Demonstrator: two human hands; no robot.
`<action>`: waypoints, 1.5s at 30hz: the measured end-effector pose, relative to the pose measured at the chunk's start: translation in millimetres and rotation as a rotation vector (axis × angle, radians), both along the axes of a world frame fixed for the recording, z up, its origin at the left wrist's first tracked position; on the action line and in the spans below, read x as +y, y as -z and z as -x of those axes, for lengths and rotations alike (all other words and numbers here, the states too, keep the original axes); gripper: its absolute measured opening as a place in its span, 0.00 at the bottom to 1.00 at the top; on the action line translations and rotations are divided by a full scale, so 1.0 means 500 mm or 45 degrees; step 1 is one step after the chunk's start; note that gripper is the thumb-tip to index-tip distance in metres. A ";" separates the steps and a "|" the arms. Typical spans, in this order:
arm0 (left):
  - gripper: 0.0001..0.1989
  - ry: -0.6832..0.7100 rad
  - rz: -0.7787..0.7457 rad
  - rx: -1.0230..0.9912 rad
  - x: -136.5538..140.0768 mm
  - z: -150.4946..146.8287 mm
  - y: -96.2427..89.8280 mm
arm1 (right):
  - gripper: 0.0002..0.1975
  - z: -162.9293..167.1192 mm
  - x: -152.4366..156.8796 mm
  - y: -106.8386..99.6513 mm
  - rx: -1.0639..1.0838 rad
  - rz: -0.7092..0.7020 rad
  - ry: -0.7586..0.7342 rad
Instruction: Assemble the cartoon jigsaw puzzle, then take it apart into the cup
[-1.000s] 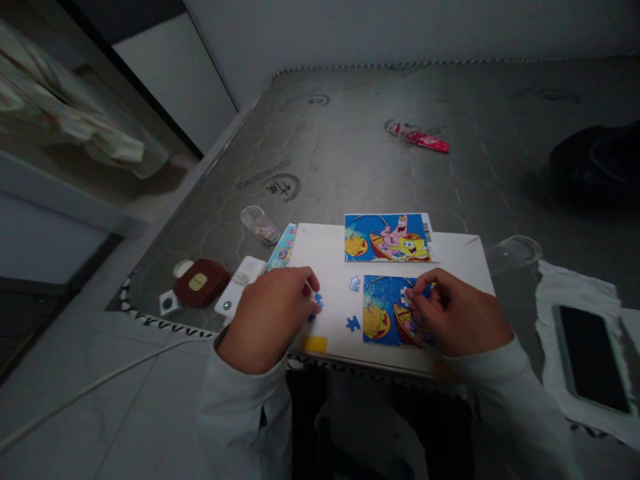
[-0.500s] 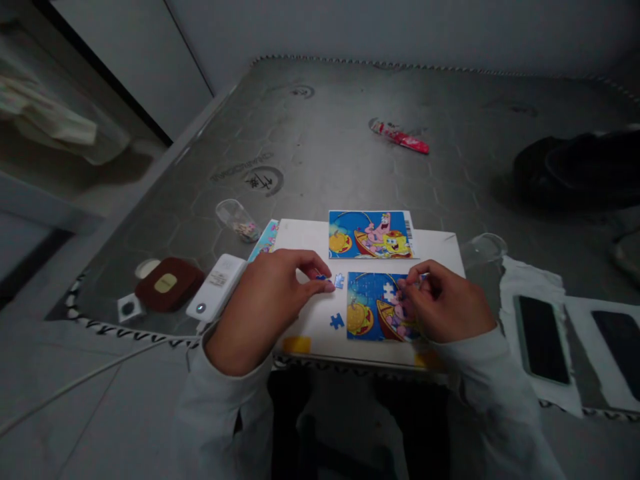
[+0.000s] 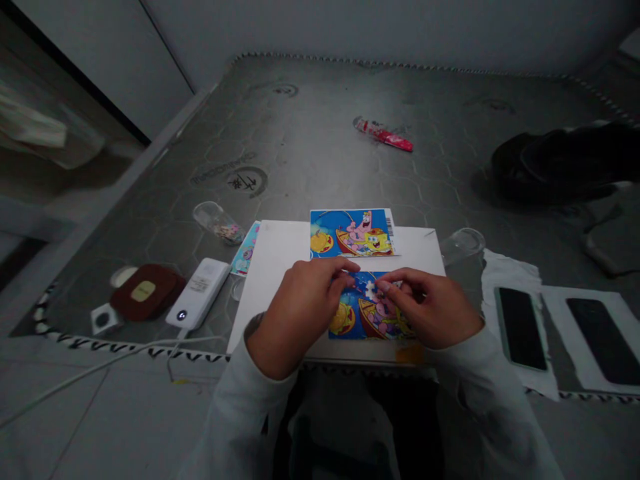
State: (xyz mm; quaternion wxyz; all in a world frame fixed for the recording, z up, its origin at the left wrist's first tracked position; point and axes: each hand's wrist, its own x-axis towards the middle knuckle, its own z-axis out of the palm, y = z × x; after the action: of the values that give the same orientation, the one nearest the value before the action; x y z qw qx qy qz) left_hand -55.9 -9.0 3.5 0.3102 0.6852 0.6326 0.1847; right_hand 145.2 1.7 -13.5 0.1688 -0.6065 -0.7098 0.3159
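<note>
A jigsaw puzzle with a blue, yellow and pink cartoon picture lies on a white board. A piece-shaped white gap shows in its upper middle. My left hand is over the puzzle's upper left, thumb and forefinger pinched on a small blue puzzle piece, mostly hidden by the fingers. From the right, my right hand covers the puzzle's right part, its thumb and fingertip closed beside the gap; what they hold, if anything, is hidden. Just above lies a picture card with the same picture.
Left of the board are a clear cup with small pieces, a white power bank with a cable, and a brown case. Two phones lie on paper at right. A red packet and black bag sit farther back.
My left hand has moved right, from the loose pieces beside the puzzle to over its upper left. My right fingertips have shifted closer to the gap. The camera view has swung slightly right.
</note>
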 end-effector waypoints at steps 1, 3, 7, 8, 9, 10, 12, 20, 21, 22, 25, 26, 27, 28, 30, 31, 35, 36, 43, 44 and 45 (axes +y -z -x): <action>0.12 0.008 0.005 0.008 0.001 -0.004 0.000 | 0.17 0.000 0.000 0.001 0.002 0.000 0.003; 0.11 0.028 0.015 0.001 0.001 -0.011 0.001 | 0.16 0.001 0.001 0.003 0.011 -0.008 0.016; 0.09 0.055 -0.006 -0.068 0.001 -0.025 0.002 | 0.15 0.000 0.003 0.005 0.010 0.004 -0.005; 0.09 0.055 -0.020 -0.081 0.002 -0.029 0.004 | 0.15 -0.002 0.004 0.006 0.006 0.006 0.001; 0.08 0.056 -0.036 -0.090 0.002 -0.032 0.005 | 0.15 -0.004 0.004 0.006 -0.002 0.006 0.008; 0.08 0.056 -0.051 -0.097 0.002 -0.036 0.007 | 0.15 -0.007 0.005 0.007 -0.014 0.014 0.010; 0.08 0.055 -0.072 -0.120 0.003 -0.042 0.011 | 0.16 -0.012 0.005 0.008 -0.042 0.060 -0.009; 0.09 0.066 -0.099 -0.127 0.003 -0.050 0.007 | 0.15 -0.015 0.005 0.013 0.013 0.080 0.003; 0.09 0.061 -0.080 -0.103 0.004 -0.048 0.005 | 0.16 -0.015 0.007 0.015 0.033 0.077 0.024; 0.08 0.055 -0.060 -0.079 0.004 -0.045 0.004 | 0.17 -0.015 0.008 0.017 0.047 0.077 0.032; 0.08 0.057 -0.027 -0.038 0.007 -0.037 0.005 | 0.17 -0.013 0.011 0.022 0.046 0.065 -0.027; 0.07 0.068 -0.018 -0.034 0.008 -0.035 0.008 | 0.17 -0.011 0.012 0.023 0.041 0.053 -0.051; 0.07 0.079 -0.005 -0.030 0.009 -0.033 0.011 | 0.16 -0.010 0.012 0.023 0.042 0.037 -0.069; 0.07 0.090 0.011 -0.025 0.009 -0.032 0.015 | 0.16 -0.008 0.012 0.022 0.050 0.018 -0.076; 0.07 0.099 0.044 -0.009 0.009 -0.031 0.022 | 0.15 -0.006 0.010 0.019 0.063 -0.032 -0.055; 0.07 0.095 0.055 -0.001 0.009 -0.031 0.024 | 0.16 -0.006 0.010 0.018 0.060 -0.056 -0.031; 0.08 0.035 0.077 0.015 0.006 -0.037 0.025 | 0.17 -0.013 0.011 0.019 -0.058 -0.094 0.044; 0.08 0.017 0.087 0.026 0.005 -0.039 0.024 | 0.16 -0.016 0.012 0.021 -0.099 -0.088 0.041; 0.13 -0.034 0.122 0.153 0.003 -0.056 0.022 | 0.11 -0.017 0.014 0.038 -0.210 -0.073 -0.050; 0.13 -0.034 0.123 0.157 0.003 -0.057 0.023 | 0.11 -0.015 0.014 0.038 -0.208 -0.079 -0.069; 0.13 -0.034 0.121 0.160 0.003 -0.058 0.024 | 0.10 -0.013 0.015 0.038 -0.206 -0.083 -0.084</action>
State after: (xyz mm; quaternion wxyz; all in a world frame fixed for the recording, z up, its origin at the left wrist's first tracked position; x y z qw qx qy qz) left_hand -26.8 -7.5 -8.7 0.2996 0.6715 0.6680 0.1150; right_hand 151.9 9.0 -32.7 0.1200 -0.6005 -0.7506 0.2481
